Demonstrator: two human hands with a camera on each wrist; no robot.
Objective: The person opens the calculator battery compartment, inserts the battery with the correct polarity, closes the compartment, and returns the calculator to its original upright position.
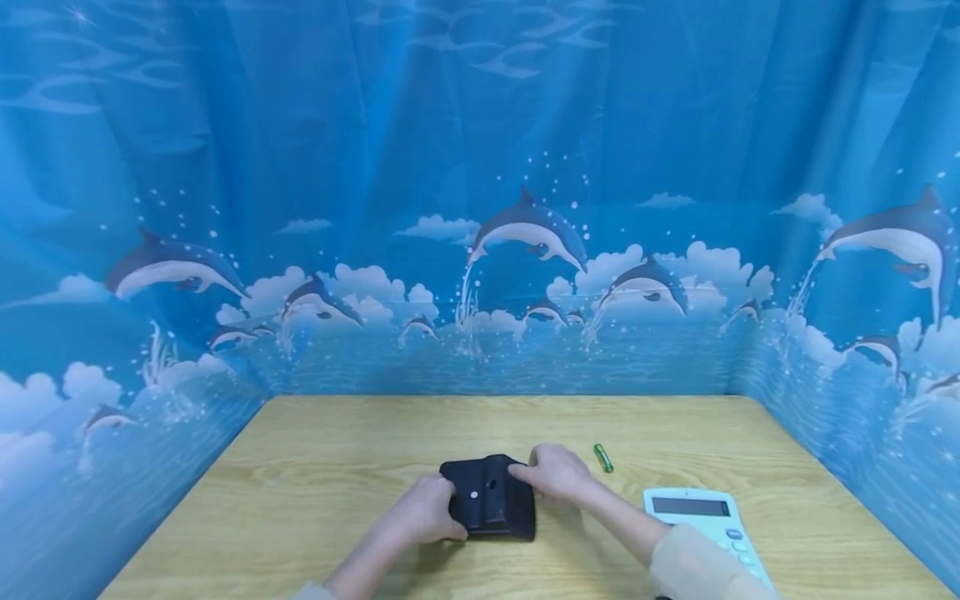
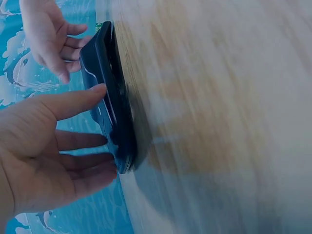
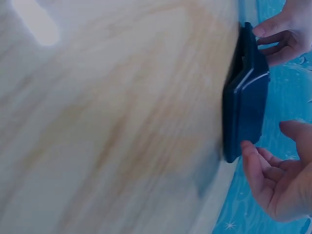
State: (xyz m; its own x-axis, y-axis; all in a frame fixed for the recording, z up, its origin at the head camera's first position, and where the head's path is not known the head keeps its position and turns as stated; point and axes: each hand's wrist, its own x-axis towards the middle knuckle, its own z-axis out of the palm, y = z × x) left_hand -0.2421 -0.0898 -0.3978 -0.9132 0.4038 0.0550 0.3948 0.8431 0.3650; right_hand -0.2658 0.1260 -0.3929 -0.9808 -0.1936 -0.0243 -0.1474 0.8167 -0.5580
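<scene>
Head view: black wallet [image 1: 495, 504] lies at the 6 o'clock side of the scene, over the desk [image 1: 322, 475]. Left hand [image 1: 431, 510] grips its 9 o'clock edge; right hand [image 1: 558, 472] is at its 2 o'clock corner. Pale stud [image 1: 474, 495] is exposed. Battery [image 1: 603, 458] sits at the wallet's 2 o'clock, calculator [image 1: 701, 517] at 4 o'clock, both untouched.

Left wrist view: left thumb and fingers clamped on the wallet, spread along its end.

Right wrist view: right thumb and fingers apart, a fingertip seemingly touching the wallet's 6 o'clock end; no firm grip. Full contact between wallet and desk unclear.

Step, as judged: working the wallet's fastening; opening or closing, cannot tell. Next move probably calls for a steady left hold while right fingers take the flap.
</scene>
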